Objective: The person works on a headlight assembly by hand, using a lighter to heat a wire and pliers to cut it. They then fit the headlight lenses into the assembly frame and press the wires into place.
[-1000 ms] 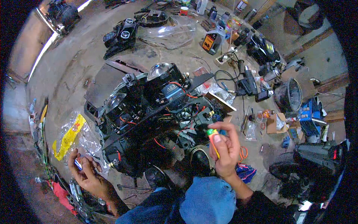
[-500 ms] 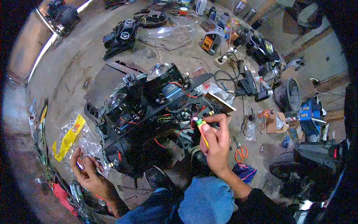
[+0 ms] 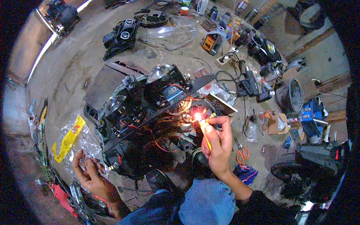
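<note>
My right hand (image 3: 218,144) is closed around a yellow lighter (image 3: 206,135), whose lit flame glows at its top end beside red and other wires (image 3: 183,112). The wires belong to a black headlight assembly (image 3: 150,105) with clear lenses and a blue AES box (image 3: 173,92). My left hand (image 3: 90,170) is at the lower left, fingers curled, near a small brass-tipped connector (image 3: 113,167) at the assembly's edge. Whether its fingertips hold something thin is too small to tell. Under and behind that hand lies clear plastic with a yellow strip (image 3: 69,138).
Orange-handled scissors (image 3: 242,154) lie right of my right hand. A heat gun (image 3: 249,82), a power strip (image 3: 224,59) and a black bucket (image 3: 290,94) are at the upper right. Black motorcycle parts (image 3: 123,35) lie at the back. A blue crate (image 3: 312,118) is at the right.
A bright flame has appeared at the lighter's top, lighting the wires orange. Both hands have stayed nearly where they were.
</note>
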Tool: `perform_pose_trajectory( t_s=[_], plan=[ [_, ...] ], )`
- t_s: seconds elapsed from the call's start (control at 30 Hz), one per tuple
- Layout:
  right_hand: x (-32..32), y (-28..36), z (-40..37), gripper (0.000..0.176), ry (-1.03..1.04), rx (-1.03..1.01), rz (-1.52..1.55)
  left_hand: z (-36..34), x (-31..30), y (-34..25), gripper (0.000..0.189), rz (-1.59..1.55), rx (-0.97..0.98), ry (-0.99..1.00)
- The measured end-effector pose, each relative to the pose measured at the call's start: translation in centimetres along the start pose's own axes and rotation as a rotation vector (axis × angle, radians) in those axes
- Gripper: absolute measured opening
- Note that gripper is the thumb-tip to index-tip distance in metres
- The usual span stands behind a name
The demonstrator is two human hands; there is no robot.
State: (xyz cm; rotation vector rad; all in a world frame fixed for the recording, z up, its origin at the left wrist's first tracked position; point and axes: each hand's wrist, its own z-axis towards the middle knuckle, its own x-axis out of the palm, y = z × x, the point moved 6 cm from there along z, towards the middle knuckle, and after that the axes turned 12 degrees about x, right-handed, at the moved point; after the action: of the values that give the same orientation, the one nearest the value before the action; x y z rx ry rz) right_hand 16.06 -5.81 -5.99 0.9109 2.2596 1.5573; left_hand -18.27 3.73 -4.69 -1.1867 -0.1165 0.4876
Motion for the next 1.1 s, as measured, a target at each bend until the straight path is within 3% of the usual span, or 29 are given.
perform_pose_trajectory(
  t_s=[0.6, 1.1],
  plan=[
    [1.1, 0.0, -0.7, 0.019, 0.099, 0.078, 0.028, 0.0, -0.2, 0.1, 0.031, 0.014, 0.017, 0.007],
    [0.1, -0.3, -0.2, 0.016, 0.046, 0.048, 0.122, -0.1, 0.0, -0.4, 0.031, 0.037, 0.028, 0.012]
  ],
)
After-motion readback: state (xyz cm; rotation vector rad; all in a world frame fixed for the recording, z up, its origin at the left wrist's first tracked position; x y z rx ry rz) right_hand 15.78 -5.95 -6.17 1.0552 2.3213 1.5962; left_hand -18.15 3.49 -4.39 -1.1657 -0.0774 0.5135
